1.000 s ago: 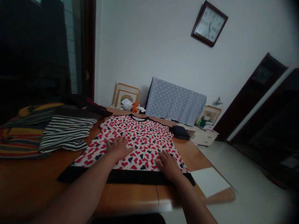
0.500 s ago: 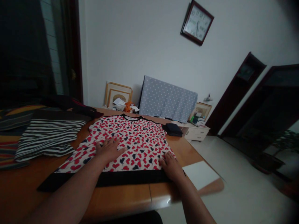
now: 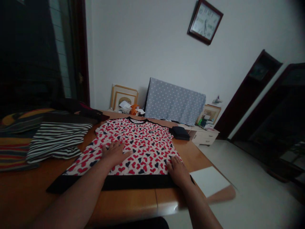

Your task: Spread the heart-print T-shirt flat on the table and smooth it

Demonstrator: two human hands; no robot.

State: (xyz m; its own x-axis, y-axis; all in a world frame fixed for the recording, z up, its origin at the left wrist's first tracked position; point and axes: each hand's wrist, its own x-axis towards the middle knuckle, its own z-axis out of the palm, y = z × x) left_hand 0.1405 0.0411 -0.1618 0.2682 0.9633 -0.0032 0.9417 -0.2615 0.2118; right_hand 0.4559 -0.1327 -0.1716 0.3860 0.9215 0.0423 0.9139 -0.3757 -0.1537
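Observation:
A shirt (image 3: pixel 145 149) printed with red and dark hearts lies spread on the wooden table, its black-trimmed neck away from me and its wide black hem toward me. On the left half of its body rests my left hand (image 3: pixel 115 153), flat with the fingers spread. My right hand (image 3: pixel 177 170) lies on the lower right edge, just above the hem, fingers stretched out. Neither hand grips the cloth. My forearms cover parts of the hem.
Black-and-white striped clothing (image 3: pixel 57 140) and a multicoloured striped garment (image 3: pixel 16 152) lie at the left. A dark folded cloth (image 3: pixel 180 133) sits past the shirt's right shoulder. A white sheet (image 3: pixel 211 181) lies by the table's right edge. Behind stands a low white cabinet (image 3: pixel 205 137).
The whole view has shifted slightly, so everything appears a little further right. Both hands stay in the same places on the shirt, which looks unchanged.

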